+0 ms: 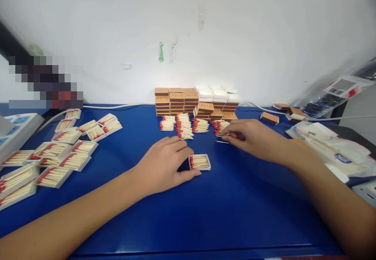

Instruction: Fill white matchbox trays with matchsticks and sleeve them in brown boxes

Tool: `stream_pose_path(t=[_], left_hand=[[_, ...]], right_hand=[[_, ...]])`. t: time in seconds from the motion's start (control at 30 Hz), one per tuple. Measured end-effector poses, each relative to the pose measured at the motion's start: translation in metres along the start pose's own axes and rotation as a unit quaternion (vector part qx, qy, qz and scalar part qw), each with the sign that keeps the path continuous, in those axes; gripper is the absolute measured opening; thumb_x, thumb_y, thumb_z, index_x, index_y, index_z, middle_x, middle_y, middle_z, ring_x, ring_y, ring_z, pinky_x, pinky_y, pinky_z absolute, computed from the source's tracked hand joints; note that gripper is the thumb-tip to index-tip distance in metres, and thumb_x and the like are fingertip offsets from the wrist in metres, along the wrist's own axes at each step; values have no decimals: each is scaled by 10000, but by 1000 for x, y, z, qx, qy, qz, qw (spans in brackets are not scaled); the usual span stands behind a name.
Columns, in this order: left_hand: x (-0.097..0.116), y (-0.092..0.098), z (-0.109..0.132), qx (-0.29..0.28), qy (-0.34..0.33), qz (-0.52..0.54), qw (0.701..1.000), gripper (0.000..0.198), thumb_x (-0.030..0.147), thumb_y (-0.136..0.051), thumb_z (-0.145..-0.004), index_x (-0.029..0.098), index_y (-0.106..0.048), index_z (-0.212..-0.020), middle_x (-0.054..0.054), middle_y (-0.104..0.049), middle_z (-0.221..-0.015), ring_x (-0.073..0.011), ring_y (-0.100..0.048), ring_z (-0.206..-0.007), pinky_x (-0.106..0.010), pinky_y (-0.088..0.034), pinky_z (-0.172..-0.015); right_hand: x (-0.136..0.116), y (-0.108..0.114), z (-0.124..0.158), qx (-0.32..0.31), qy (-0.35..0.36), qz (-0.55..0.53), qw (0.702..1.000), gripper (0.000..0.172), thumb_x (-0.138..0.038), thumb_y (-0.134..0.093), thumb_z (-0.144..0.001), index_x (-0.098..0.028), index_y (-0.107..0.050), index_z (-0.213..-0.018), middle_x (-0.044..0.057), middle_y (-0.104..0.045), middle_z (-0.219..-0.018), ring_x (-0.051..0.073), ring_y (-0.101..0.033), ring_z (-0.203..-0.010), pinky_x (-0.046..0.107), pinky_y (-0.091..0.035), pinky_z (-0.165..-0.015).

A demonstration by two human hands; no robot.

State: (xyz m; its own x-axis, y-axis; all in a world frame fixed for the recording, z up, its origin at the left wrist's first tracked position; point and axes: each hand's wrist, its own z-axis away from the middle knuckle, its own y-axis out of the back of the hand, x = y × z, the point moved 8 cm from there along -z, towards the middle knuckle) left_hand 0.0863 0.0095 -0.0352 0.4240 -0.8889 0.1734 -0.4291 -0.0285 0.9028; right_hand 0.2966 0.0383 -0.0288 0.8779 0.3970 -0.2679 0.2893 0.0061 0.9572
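My left hand (169, 166) rests on the blue table, its thumb and fingers curved around the left end of a white matchbox tray (206, 167). Red-tipped matches (199, 161) fill that tray. Farther right, my right hand (245, 134) pinches at the near edge of a pile of matches (219, 126); its fingertips partly cover the matches there. One loose match (221, 142) lies just below those fingertips. Three more match piles stand in a row to the left, among them a long middle pile (184, 126).
Stacked matchbox sleeves (176, 102) and white trays (213, 94) stand against the wall. Several filled trays (66, 137) cover the left side, near a power strip (22, 130). At right are loose matchboxes (269, 118), a plastic packet (335, 150) and a white cable (337, 117).
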Motion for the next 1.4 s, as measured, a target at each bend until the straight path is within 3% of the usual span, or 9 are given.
stream_pose_path(t=[0.4,0.63,0.83,1.1,1.23,1.4], left_hand=[[2,0,0,1,-2,-3,1000,365,519,-690,-988,165,-733,-1063,-46,-732,-938,-219,-667,-888,-377,-526,-832],[1,0,0,3,-1,0,1000,366,520,-690,-988,165,-735,-1062,-45,-726,-923,-222,-662,-882,-378,-520,-829],[1,0,0,-4,-2,0,1000,375,519,-702,-979,156,-741,-1061,-41,-721,-922,-224,-659,-873,-385,-514,-816],[1,0,0,1,-1,7,1000,363,502,-718,-970,150,-746,-1054,-35,-719,-926,-219,-659,-874,-388,-517,-824],[0,0,0,5,-2,2,1000,369,514,-707,-976,153,-745,-1046,-38,-724,-933,-219,-659,-871,-386,-513,-820],[2,0,-1,6,0,2,1000,361,503,-714,-972,148,-742,-1035,-37,-723,-915,-220,-656,-859,-379,-504,-804]], right_hand=[[2,-1,1,1,-14,6,1000,289,-385,-523,-1010,-228,-766,-1010,48,-721,-768,195,-624,-668,312,-423,-619],[0,-6,1,-14,-5,3,1000,287,-375,-510,-1015,-238,-711,-863,19,-668,-688,178,-565,-607,318,-402,-590],[-1,-10,2,-30,-15,-19,999,246,-449,-607,-982,-232,-691,-902,24,-679,-762,185,-595,-661,315,-422,-610],[-3,-11,1,-42,-22,-41,998,273,-402,-533,-1019,-235,-633,-827,31,-678,-747,188,-590,-656,309,-403,-612],[-21,-5,5,-31,-3,-68,997,285,-426,-555,-1033,-228,-648,-850,27,-667,-758,177,-570,-656,303,-400,-602],[-64,-15,13,-56,37,-87,994,221,-374,-577,-1051,-227,-637,-898,8,-663,-817,162,-565,-693,297,-398,-622]])
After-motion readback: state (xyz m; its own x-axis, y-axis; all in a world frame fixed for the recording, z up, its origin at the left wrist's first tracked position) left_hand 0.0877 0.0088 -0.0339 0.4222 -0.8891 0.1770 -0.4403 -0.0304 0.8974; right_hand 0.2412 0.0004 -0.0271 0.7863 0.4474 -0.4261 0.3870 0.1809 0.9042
